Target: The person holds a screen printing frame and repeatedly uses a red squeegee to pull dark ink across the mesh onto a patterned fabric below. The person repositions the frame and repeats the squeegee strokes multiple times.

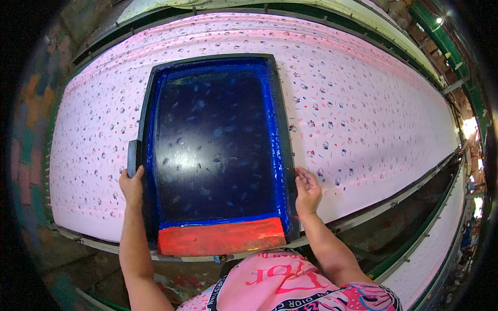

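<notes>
A large screen-printing frame [284,140] lies on the printed pink fabric in front of me. Its dark mesh [212,145] is glossy, with blue ink smeared along the inner borders. A red-orange strip [222,236] covers the end nearest my body. On the left side, my left hand [132,187] is closed on a grey block-like handle [134,155] at the frame's edge, thumb on top. My right hand [308,193] is beside the frame's right edge, fingers loosely bent and apart with nothing visible in them. Whether it touches the edge is hard to tell.
Pink fabric [373,124] with small repeated motifs stretches over a long table to both sides. Metal rails [384,206] border the table. More long tables with pale cloth [430,264] run alongside at right and beyond. A brick floor [31,150] shows at left.
</notes>
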{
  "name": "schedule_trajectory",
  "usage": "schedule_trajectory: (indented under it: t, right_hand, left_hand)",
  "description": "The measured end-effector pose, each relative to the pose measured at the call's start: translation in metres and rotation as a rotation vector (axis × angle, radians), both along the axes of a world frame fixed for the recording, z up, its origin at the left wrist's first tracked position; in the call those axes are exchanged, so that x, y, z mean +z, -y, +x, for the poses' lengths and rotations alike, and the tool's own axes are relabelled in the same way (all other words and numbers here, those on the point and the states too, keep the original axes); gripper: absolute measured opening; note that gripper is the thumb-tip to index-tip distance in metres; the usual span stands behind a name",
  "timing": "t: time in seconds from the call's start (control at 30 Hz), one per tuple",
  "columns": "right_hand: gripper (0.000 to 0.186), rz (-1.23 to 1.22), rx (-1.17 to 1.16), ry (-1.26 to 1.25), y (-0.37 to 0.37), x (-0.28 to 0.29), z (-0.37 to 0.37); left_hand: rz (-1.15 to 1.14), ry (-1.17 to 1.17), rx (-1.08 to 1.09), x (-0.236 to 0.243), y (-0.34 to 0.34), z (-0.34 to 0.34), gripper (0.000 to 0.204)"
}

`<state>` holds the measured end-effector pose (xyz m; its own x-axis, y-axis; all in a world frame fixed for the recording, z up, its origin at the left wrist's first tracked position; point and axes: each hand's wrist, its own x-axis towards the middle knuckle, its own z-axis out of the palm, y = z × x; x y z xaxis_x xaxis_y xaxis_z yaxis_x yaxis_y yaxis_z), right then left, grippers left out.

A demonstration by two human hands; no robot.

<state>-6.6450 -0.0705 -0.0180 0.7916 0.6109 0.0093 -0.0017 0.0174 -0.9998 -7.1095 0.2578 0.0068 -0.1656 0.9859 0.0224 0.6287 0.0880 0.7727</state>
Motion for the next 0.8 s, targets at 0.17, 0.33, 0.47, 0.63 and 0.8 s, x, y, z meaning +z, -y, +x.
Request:
schedule_trajectory:
  t: [0.17,0.33,0.47,0.63,0.8]
  right_hand:
    - [0.036,-0.036,0.033,-0.095,0.004,0.017,0.003]
    - [0.048,0.086,0.121,-0.271,-0.001,0.048,-0.003]
    - [0.053,0.163,0.173,-0.268,-0.003,0.063,0.000]
    - [0.056,0.156,0.264,-0.196,-0.006,0.086,0.042]
    - [0.063,0.096,0.348,-0.110,0.028,0.109,0.140]
  left_hand:
    - [-0.024,0.068,0.009,-0.008,-0.003,-0.009,0.039]
    - [-0.083,0.126,-0.004,0.001,-0.007,-0.009,0.038]
    - [-0.113,0.262,-0.057,-0.004,-0.019,-0.008,0.033]
    - [-0.123,0.358,-0.003,0.008,-0.002,0.007,0.031]
    - [-0.174,0.451,-0.052,0.037,0.034,0.114,0.032]
